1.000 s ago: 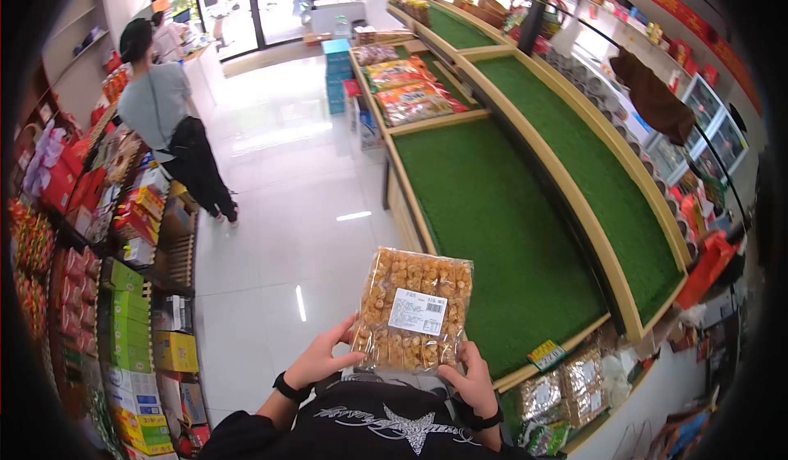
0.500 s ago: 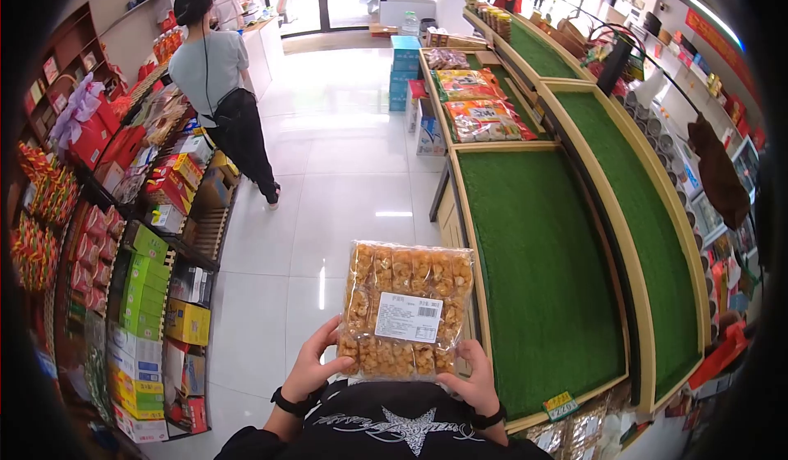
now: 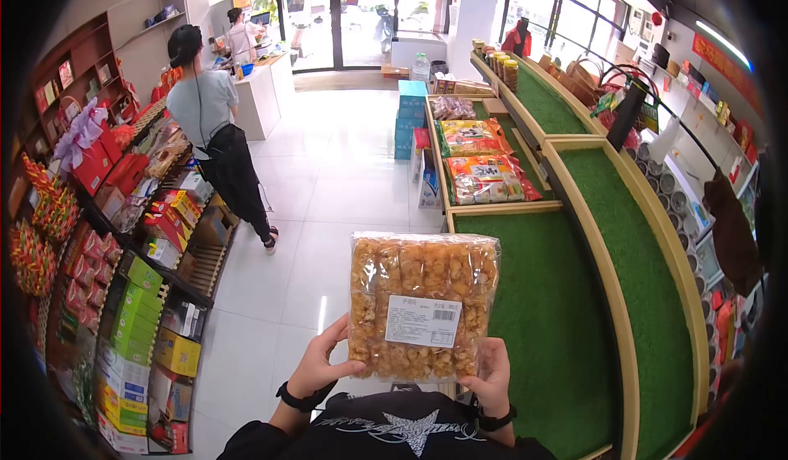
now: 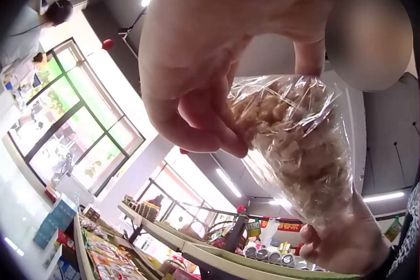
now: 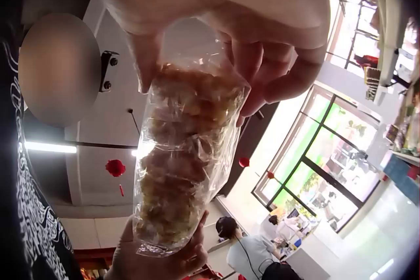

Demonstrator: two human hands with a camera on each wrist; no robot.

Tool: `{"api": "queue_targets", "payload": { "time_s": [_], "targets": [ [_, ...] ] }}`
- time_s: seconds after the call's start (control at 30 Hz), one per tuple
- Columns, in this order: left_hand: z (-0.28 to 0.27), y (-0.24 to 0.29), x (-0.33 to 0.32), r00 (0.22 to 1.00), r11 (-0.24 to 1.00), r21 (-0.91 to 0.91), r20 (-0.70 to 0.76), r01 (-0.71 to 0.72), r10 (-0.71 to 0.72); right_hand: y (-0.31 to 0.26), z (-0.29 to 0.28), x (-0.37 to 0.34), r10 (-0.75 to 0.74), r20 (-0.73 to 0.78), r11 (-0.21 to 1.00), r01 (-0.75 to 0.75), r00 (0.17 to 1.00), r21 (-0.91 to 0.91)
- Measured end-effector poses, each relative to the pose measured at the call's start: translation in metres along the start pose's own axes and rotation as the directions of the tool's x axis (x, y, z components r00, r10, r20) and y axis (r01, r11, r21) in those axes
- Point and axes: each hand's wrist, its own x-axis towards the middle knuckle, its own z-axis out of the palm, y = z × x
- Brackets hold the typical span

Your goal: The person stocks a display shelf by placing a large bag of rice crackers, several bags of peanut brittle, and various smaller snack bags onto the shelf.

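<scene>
- Golden-brown snack pack [image 3: 423,283], wrapped in shiny see-through plastic, is pinched by both hands. The left hand [image 3: 320,363] grips it near the lower left corner, and the right hand [image 3: 492,376] grips the lower right corner. Each hand has its thumb on one face and fingers on the other.
- White label [image 3: 423,321] on the pack faces the person holding it. Its tiny words are too small to read.
- Lifting looks done, I think. The pack is up in the air, in front of the black shirt [image 3: 394,423], with its label side turned to be seen. It is not set down yet.
- Right behind the pack is a wooden stand [image 3: 529,296] with green fake grass. The pack hides part of the stand's left edge.
- Orange bags [image 3: 488,178] lie farther along the stand, past a wooden bar. Small jars [image 3: 507,70] stand near its far end, on the higher level.
- Blue boxes [image 3: 410,119] are stacked on the floor beside the stand's left edge.
- Another person [image 3: 201,103] stands by the left shelf, partly in the way along the aisle. Green boxes [image 3: 137,312] fill the near end of that shelf.
</scene>
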Motion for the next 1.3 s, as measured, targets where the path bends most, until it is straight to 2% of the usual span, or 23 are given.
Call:
{"api": "queue_targets", "payload": {
  "time_s": [0.1, 0.23, 0.4, 0.57, 0.63, 0.73, 0.9, 1.13, 1.3],
  "targets": [
    [0.008, -0.005, 0.021, 1.000, 0.996, -0.094, -0.029, -0.011, 0.008, 0.008, -0.013, 0.023, 0.053, -0.009, 0.995, -0.052, 0.999, 0.079],
    [0.008, -0.011, 0.036, 0.997, 0.985, -0.166, -0.051, 0.046, -0.055, 0.012, -0.014, 0.042, 0.103, -0.032, 0.984, -0.097, 0.994, 0.149],
    [0.000, -0.029, 0.072, 0.993, 0.966, -0.231, 0.018, 0.114, -0.113, 0.022, -0.027, 0.058, 0.183, -0.088, 0.981, -0.175, 0.979, 0.087],
    [-0.015, -0.039, 0.130, 0.989, 0.958, -0.255, 0.099, 0.134, -0.112, 0.030, -0.023, 0.100, 0.089, -0.143, 0.988, -0.069, 0.986, 0.135],
    [-0.030, -0.041, 0.156, 0.988, 0.967, -0.224, 0.125, 0.122, -0.096, 0.035, -0.016, 0.123, 0.049, -0.143, 0.983, -0.022, 0.988, 0.183],
    [-0.055, -0.032, 0.194, 0.986, 0.982, -0.172, 0.157, 0.083, -0.056, 0.037, -0.004, 0.160, 0.063, -0.131, 0.985, -0.041, 0.989, 0.166],
    [-0.097, -0.025, 0.254, 0.976, 0.995, -0.086, 0.218, 0.043, -0.023, 0.056, 0.015, 0.218, 0.006, -0.148, 0.989, 0.016, 0.989, 0.147],
    [-0.137, -0.031, 0.304, 0.966, 0.990, -0.094, 0.243, 0.108, -0.082, 0.075, 0.035, 0.273, 0.057, -0.172, 0.987, -0.030, 0.984, 0.156],
    [-0.138, -0.041, 0.332, 0.954, 0.975, -0.138, 0.269, 0.176, -0.134, 0.076, 0.030, 0.289, 0.083, -0.223, 0.990, -0.055, 0.971, 0.126]
  ]
}}
